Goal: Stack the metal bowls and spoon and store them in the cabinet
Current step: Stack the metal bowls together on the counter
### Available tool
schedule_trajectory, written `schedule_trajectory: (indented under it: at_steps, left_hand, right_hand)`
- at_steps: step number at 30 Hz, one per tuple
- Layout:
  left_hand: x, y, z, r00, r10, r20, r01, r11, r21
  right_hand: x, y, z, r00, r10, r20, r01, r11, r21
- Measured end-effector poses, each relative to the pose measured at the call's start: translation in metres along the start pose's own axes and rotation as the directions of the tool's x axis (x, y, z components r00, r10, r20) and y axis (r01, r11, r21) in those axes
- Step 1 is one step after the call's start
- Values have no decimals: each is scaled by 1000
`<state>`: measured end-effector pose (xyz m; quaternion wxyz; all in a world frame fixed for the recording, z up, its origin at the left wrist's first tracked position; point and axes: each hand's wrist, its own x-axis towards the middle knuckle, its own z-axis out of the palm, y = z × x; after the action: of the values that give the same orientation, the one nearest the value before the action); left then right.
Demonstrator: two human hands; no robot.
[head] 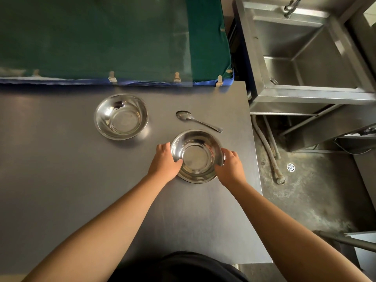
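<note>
Two shiny metal bowls stand upright on the dark grey table. The near bowl is held at its rim from both sides: my left hand grips the left edge with the thumb inside, my right hand grips the right edge. The far bowl sits alone to the upper left, untouched. A metal spoon lies on the table just behind the near bowl, its bowl end to the left and its handle pointing right.
A green cloth-covered block with a blue edge borders the table's far side. Right of the table, a steel sink stands on a frame over a stained concrete floor with hoses and a drain.
</note>
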<state>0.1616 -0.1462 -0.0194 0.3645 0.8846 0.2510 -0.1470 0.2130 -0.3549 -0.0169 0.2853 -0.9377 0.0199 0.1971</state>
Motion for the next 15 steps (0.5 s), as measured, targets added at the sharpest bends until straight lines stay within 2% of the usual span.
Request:
schedule_trajectory:
  at_steps: [6, 10, 15]
  left_hand:
    - [9, 1, -12, 1000, 1, 19, -1, 999, -40]
    - [4, -10, -23, 1000, -18, -7, 17, 999, -40]
    - [-3, -37, -51, 997, -22, -75, 13, 993, -117]
  right_hand:
    - [0, -11, 1, 999, 43, 9, -43, 999, 24]
    - [-4, -23, 9, 1000, 19, 24, -19, 1000, 24]
    - [-10, -53, 23, 999, -37, 38, 36, 999, 25]
